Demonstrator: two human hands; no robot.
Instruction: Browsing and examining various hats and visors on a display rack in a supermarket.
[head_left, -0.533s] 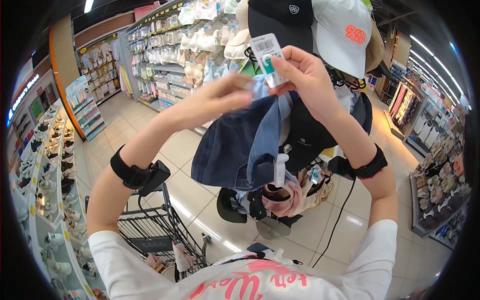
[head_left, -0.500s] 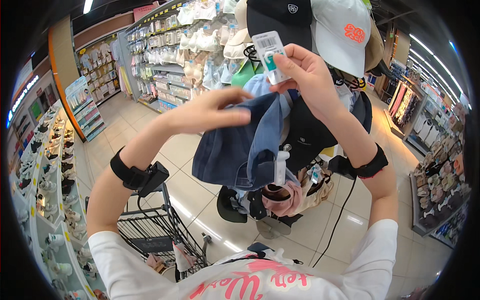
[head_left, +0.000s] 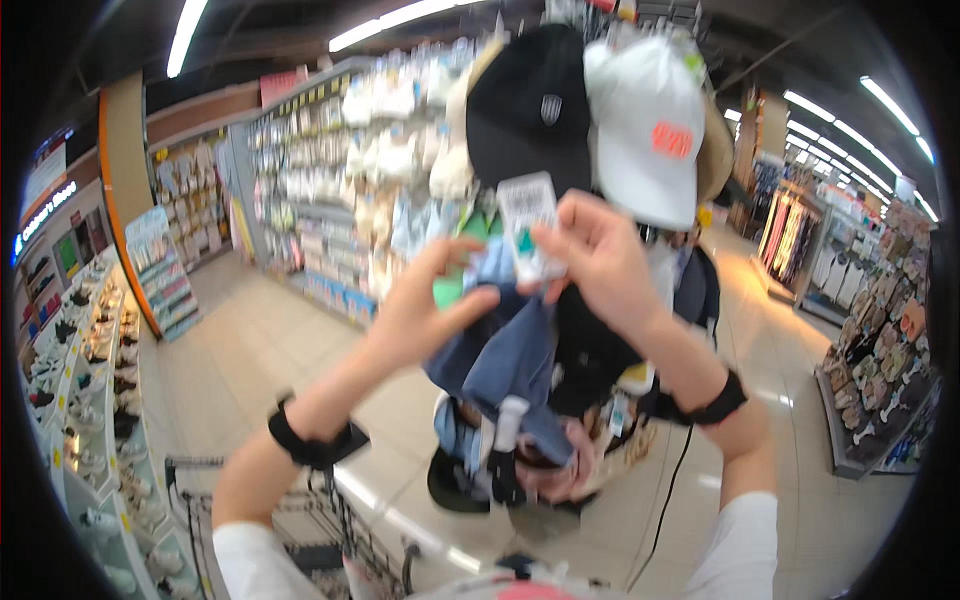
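My right hand (head_left: 608,258) pinches a white price tag (head_left: 527,215) with a green patch between thumb and fingers. A dark blue fabric hat (head_left: 505,350) hangs just below the tag, a white plastic piece (head_left: 510,422) at its lower edge. Left of the hat's top, my left hand (head_left: 420,305) is open, its thumb and fingers apart; blur hides whether it touches the fabric. A black cap (head_left: 530,110) and a white cap (head_left: 648,130) with an orange-red emblem hang above my hands on a rack of hats.
More hats, including a pink one (head_left: 560,460), hang low on the rack. A black shopping cart (head_left: 290,510) stands at the lower left. Shoe shelves (head_left: 90,430) line the left, an underwear wall display (head_left: 320,200) the back, and a slipper stand (head_left: 880,370) the right.
The view has tilted up, so hands and hat sit lower in it. My left hand has drawn back left from across the hat's top, fingers spreading. My right hand keeps the tag.
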